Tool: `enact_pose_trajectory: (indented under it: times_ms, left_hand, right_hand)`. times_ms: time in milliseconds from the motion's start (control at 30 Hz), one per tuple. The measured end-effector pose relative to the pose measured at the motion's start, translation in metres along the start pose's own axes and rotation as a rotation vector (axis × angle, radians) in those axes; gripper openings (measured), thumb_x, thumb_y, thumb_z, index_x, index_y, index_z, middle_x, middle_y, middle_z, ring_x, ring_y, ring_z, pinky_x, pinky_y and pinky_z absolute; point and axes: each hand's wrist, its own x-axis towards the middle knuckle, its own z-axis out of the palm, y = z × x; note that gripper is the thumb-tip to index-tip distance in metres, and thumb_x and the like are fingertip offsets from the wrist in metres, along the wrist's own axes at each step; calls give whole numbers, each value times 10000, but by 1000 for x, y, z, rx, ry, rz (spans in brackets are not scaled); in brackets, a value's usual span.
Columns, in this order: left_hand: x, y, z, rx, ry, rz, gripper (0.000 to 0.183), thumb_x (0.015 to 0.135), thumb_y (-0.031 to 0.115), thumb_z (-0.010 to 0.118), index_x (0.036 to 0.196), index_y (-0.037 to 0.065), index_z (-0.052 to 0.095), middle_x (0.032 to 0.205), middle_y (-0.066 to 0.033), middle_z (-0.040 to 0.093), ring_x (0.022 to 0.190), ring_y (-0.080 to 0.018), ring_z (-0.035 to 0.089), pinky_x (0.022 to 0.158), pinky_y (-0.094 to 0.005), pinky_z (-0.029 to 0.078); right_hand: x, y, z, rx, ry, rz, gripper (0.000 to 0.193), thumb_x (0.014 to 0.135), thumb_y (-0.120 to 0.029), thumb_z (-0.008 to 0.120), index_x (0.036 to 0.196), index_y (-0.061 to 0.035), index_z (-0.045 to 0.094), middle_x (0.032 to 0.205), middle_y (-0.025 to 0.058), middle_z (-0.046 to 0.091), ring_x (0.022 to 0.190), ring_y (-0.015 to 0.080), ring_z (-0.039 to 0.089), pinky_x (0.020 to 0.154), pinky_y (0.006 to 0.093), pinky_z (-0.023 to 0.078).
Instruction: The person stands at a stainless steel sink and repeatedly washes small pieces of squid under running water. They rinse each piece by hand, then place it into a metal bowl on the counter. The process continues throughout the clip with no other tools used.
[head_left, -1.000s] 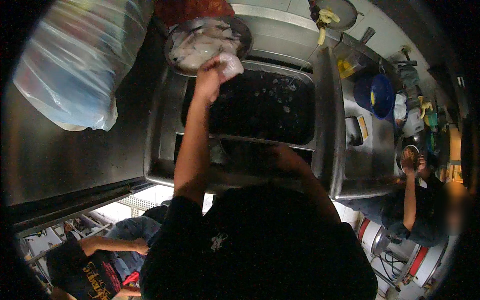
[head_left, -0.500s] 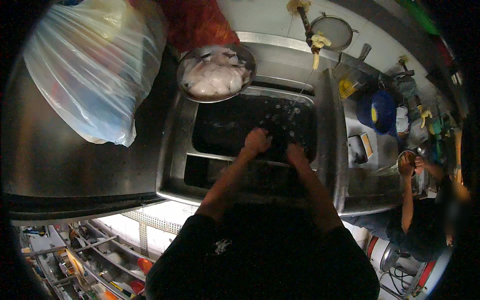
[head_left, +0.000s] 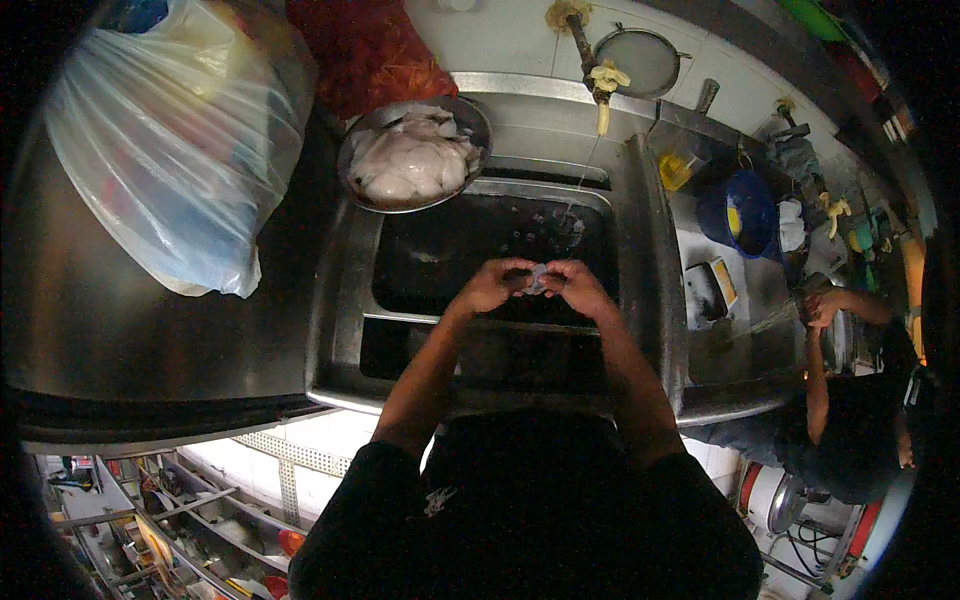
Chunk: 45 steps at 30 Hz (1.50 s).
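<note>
Over the dark steel sink [head_left: 345, 300], the left hand [head_left: 490, 287] and right hand [head_left: 578, 289] are both pinched onto a small pale translucent scrap of seafood [head_left: 537, 279] between them. Looks wet, floppy, slippery, so a fingertip grip at both ends seems smart. A round metal bowl of pale meat [head_left: 412, 155] sits at the corner.

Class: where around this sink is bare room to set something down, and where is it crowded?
Free: the steel counter below the plastic bag, left of the sink. Crowded: the right side, around the blue bowl, and the sink's back-left corner, under the metal bowl.
</note>
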Motion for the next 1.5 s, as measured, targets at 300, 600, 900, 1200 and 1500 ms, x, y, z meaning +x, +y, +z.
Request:
enact_pose_trajectory:
  times_ms: [300, 600, 900, 1200, 1500]
  left_hand:
    - [-1, 39, 18, -203, 261, -100, 219, 860, 155, 651, 994, -17, 633, 859, -74, 653, 746, -117, 600, 688, -251, 494]
    - [0, 39, 30, 355, 387, 164, 226, 831, 97, 624, 1038, 8, 651, 851, -96, 674, 697, -144, 624, 640, -298, 500]
    - [-12, 44, 19, 246, 259, 9, 231, 806, 153, 655, 936, -38, 674, 869, -156, 681, 721, -187, 669, 666, -315, 526]
    - [-11, -18, 17, 781, 424, 123, 216, 728, 289, 680, 809, 92, 717, 804, -158, 675, 704, -344, 652, 652, -386, 526]
    - [-29, 21, 13, 453, 543, 163, 121, 794, 144, 645, 810, 37, 700, 793, -125, 691, 731, -220, 681, 669, -320, 519]
  right_hand:
    - [2, -26, 14, 96, 478, -15, 188, 856, -133, 645, 978, 9, 626, 865, 67, 654, 685, 134, 601, 612, 280, 497]
    - [-4, 3, 48, 761, 374, -2, 235, 911, -211, 585, 1059, -28, 593, 946, 42, 622, 811, 148, 609, 641, 283, 499]
    - [-13, -25, 27, 160, 179, 202, 191, 884, -193, 603, 891, -6, 643, 734, 56, 643, 559, 126, 598, 468, 284, 451]
    - [-3, -18, 43, -686, 43, 44, 272, 749, -209, 710, 828, 38, 629, 766, 199, 640, 722, 356, 629, 651, 410, 488]
    - [-18, -10, 49, -221, 165, -148, 353, 858, -314, 649, 750, 20, 610, 647, 107, 565, 612, 158, 543, 580, 331, 440]
